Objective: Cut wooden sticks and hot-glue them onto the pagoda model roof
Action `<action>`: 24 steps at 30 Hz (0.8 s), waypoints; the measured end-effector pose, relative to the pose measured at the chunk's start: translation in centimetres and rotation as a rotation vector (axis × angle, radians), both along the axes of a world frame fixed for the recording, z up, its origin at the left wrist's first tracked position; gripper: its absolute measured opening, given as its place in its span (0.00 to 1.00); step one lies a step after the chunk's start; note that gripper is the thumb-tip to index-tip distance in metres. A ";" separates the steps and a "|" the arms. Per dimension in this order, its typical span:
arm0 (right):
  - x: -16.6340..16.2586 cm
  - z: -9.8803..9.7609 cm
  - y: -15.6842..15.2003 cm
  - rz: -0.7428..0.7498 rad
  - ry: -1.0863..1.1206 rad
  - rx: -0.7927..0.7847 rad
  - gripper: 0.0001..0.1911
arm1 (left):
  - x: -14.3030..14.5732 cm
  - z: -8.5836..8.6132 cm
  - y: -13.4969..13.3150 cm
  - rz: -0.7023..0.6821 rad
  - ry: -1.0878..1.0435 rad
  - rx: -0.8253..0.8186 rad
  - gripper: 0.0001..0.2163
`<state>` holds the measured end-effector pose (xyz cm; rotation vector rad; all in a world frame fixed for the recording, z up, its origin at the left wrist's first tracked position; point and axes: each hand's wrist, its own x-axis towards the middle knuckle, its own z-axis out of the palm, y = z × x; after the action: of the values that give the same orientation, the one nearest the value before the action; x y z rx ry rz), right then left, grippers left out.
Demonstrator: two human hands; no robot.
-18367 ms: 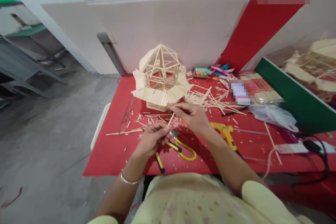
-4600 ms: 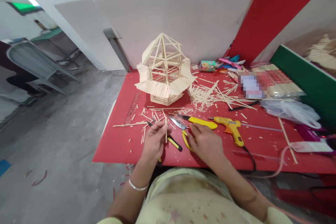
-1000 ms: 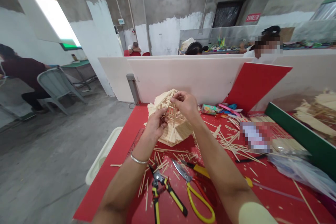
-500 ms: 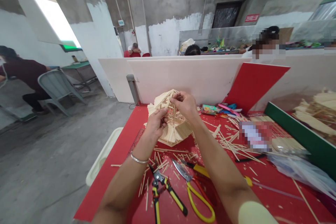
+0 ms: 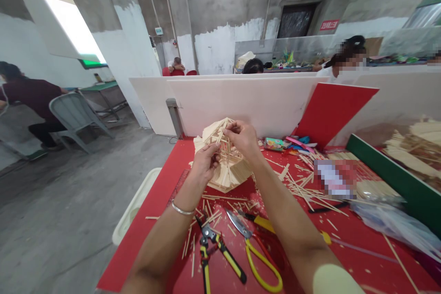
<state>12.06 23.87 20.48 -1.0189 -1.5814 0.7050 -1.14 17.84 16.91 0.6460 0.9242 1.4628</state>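
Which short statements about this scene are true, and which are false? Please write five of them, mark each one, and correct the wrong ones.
1. The left hand and the right hand are both at the stick model. True.
2. The silvery bracelet is on the right wrist. False: it is on the left wrist.
3. The scissors with a yellow loop lie on the red tabletop. True.
4. The left hand is gripping the black-and-yellow cutters. False: they lie on the tabletop.
5. The green board is to the right of the stick model. True.
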 end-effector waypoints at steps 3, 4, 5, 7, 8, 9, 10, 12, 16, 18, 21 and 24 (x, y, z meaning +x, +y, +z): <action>0.0 -0.2 0.0 -0.011 0.009 0.003 0.11 | 0.0 -0.1 0.0 0.002 0.000 0.006 0.18; 0.0 -0.3 0.0 -0.014 0.011 0.005 0.11 | -0.1 -0.1 0.1 0.002 0.001 0.007 0.18; 0.0 -0.4 0.0 -0.015 0.011 0.006 0.11 | -0.1 -0.2 0.1 0.001 0.001 0.008 0.18; 0.0 -0.4 -0.1 -0.011 0.012 0.011 0.11 | -0.2 -0.3 0.2 -0.005 0.001 0.008 0.18; -0.1 -0.4 -0.1 -0.009 0.012 0.013 0.11 | -0.2 -0.4 0.2 -0.008 0.002 0.010 0.18; -0.1 -0.4 -0.1 -0.006 0.012 0.015 0.10 | -0.2 -0.4 0.2 -0.010 0.003 0.011 0.17; -0.1 -0.4 -0.2 -0.003 0.011 0.017 0.10 | -0.2 -0.4 0.2 -0.010 0.002 0.010 0.17; -0.1 -0.3 -0.2 0.003 0.009 0.021 0.10 | -0.2 -0.5 0.2 -0.012 -0.002 0.007 0.17; 0.0 -0.2 -0.4 0.015 -0.001 0.030 0.09 | -0.2 -0.6 0.0 -0.045 -0.018 0.001 0.17; 0.2 -0.1 -0.6 0.019 -0.010 0.032 0.10 | -0.1 -0.8 -0.4 -0.060 -0.031 -0.003 0.17; 0.6 -0.3 -1.5 0.003 -0.022 0.029 0.12 | -0.1 -1.3 -1.4 -0.069 -0.040 -0.023 0.18; 1.0 -0.7 -3.0 -0.032 -0.026 0.017 0.15 | 0.1 -1.8 -3.0 -0.108 -0.053 -0.039 0.18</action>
<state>13.04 20.87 19.75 -1.0423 -1.5879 0.6575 -1.07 14.82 15.12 0.6163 0.8616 1.3567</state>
